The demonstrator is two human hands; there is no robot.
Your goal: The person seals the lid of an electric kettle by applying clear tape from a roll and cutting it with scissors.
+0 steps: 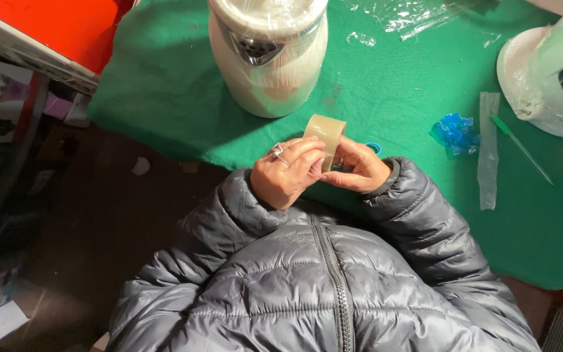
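At the frame's centre, you are gripping a tan tape roll (pixel 325 132) with both hands, left hand (pixel 286 175) and right hand (pixel 358 171) fingers curled closed around it above the green desk (pixel 164 85).

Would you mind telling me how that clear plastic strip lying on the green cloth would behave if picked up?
The plastic strip looks thin and see-through, so probably very light and floppy. Lying flat on the fuzzy green cloth, it may cling and be fiddly to lift.
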